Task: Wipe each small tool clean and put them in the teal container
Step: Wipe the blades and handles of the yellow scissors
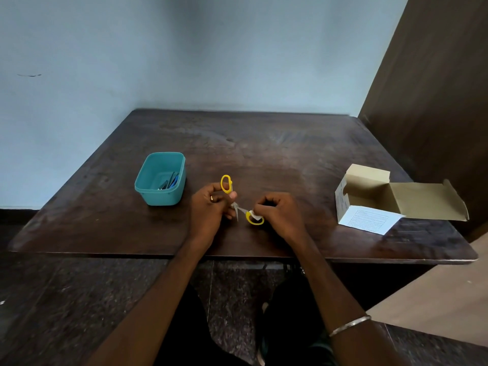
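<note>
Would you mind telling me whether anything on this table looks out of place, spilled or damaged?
Nothing stands out. The teal container sits upright with a few tools inside, and the left hand and right hand hold the opened yellow scissors over the table. The cardboard box lies open, a printed leaflet in front of it.

Dim, soft indoor light, wide-angle view.
Faint sheen on the dark wooden tabletop point(277, 154) toward 12 o'clock; edges bow outward.

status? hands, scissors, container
Left hand grips yellow scissors, blades open. Right hand pinches white wipe on lower handle. Teal container holds tools. Path clear.
</note>
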Demonstrator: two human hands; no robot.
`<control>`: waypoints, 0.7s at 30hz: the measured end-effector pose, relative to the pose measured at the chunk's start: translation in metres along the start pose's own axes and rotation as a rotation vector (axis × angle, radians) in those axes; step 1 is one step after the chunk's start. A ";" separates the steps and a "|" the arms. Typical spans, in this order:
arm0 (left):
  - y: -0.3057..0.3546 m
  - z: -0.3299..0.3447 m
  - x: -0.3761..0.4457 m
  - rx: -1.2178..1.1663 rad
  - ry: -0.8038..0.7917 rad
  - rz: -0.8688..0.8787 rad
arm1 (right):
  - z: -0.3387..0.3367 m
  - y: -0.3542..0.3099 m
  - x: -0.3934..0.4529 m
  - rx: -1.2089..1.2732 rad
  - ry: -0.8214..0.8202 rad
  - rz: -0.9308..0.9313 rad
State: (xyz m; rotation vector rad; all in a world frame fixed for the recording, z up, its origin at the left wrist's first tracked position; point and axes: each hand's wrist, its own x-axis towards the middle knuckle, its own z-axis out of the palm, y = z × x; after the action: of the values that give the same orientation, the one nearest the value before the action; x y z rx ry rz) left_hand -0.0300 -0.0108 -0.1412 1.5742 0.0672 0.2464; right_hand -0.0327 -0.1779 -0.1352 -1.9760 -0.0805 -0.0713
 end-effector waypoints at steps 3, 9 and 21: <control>-0.002 0.001 0.000 -0.001 -0.020 0.007 | 0.002 0.001 0.002 0.008 -0.020 -0.005; -0.001 0.002 0.000 0.022 -0.048 0.036 | 0.004 0.000 0.001 0.002 -0.077 -0.056; 0.001 0.001 -0.001 -0.019 -0.114 -0.032 | 0.003 0.004 0.004 0.073 -0.012 -0.032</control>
State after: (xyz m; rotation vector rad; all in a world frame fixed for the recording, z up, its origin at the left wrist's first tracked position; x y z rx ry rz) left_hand -0.0304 -0.0119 -0.1402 1.5642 0.0011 0.1322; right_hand -0.0282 -0.1765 -0.1395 -1.9029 -0.1212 -0.0767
